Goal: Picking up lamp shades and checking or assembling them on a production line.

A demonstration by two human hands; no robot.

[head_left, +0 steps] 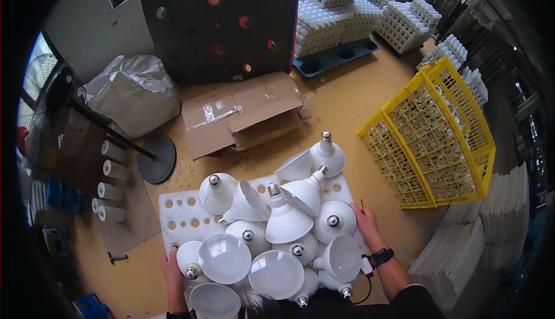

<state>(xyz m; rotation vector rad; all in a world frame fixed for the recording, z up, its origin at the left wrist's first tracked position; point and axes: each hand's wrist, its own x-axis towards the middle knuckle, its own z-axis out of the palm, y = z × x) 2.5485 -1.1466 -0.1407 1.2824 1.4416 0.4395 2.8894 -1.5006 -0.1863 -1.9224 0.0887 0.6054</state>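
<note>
A white foam board [185, 212] with rows of round holes lies in front of me, held at its two side edges. My left hand [171, 270] is closed on its left edge, and my right hand [367, 225] grips the right edge. Heaped on the board are several white flared lamp bulbs with metal screw bases. One bulb [289, 223] stands base up in the middle, while another bulb [225, 259] shows its flat round front. Bare holes show at the board's far left corner. My right wrist wears a dark band [380, 258] with a cable.
Beyond the board lies an opened cardboard box [248, 108]. A yellow crate [404, 151] of small white parts stands right, near stacked white sheets [457, 255]. Left are a fan's round base [157, 160], white cylinders [111, 190] and a sack [139, 91]. Bulb trays [324, 27] rise behind.
</note>
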